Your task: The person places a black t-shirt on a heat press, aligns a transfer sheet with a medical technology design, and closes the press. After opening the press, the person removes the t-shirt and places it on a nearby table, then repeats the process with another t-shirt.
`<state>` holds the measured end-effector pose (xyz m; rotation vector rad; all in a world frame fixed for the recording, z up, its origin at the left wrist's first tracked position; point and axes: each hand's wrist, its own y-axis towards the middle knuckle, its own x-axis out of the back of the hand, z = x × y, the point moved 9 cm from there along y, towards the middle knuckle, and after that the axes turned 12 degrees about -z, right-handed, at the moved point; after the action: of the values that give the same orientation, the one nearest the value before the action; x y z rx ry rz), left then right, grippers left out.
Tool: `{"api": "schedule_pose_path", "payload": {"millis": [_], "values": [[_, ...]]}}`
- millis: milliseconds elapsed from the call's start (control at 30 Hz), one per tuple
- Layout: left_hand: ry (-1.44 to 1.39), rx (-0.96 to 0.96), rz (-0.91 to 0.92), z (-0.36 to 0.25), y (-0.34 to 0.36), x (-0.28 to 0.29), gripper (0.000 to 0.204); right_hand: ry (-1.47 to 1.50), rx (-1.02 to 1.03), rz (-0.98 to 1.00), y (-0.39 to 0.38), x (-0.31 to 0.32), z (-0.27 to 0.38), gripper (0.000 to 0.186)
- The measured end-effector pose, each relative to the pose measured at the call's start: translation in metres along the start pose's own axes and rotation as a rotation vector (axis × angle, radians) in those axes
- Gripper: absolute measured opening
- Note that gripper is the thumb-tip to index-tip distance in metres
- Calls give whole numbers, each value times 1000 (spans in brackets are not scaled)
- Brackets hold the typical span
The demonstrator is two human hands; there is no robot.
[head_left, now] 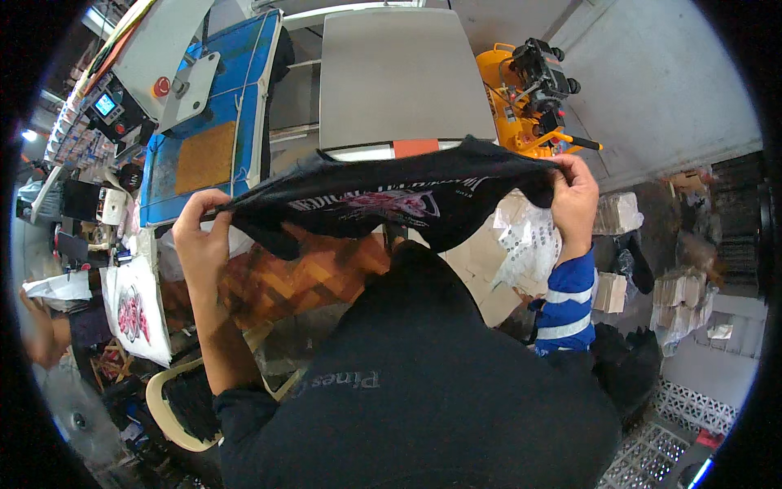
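A black T-shirt [375,191] with a white and pink print hangs stretched between my two hands, in front of my chest. At its left end my left hand [204,232] pinches the cloth between thumb and fingers. Its right end is gripped by my right hand [575,200], whose forearm wears a blue sleeve with white bands. Just beyond the shirt lies a flat grey platen [403,77], with an orange-red patch at its near edge. The shirt sags in the middle, and its lower folds hide part of what lies beneath.
Left of the platen stands a blue-topped press table [248,61] with a brown pad [205,155] and a control box [110,106]. An orange air compressor [521,98] stands at the right. A white printed shirt [134,310] hangs at left near another person [45,330]. Wrapped stacks [680,297] lie at right.
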<state>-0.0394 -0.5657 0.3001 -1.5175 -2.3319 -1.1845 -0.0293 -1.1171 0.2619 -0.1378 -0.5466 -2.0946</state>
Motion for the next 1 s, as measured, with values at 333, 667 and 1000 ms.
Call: {"api": "schedule_pose_path", "payload": {"millis": [333, 667, 1000], "values": [[-113, 240, 252, 13, 19, -50, 10, -96, -58, 148, 38, -10, -12, 13], [-190, 431, 234, 34, 33, -43, 19, -125, -3, 443, 57, -34, 9, 31], [43, -100, -88, -45, 43, 42, 19, -176, 360, 267, 39, -7, 106, 8]]}}
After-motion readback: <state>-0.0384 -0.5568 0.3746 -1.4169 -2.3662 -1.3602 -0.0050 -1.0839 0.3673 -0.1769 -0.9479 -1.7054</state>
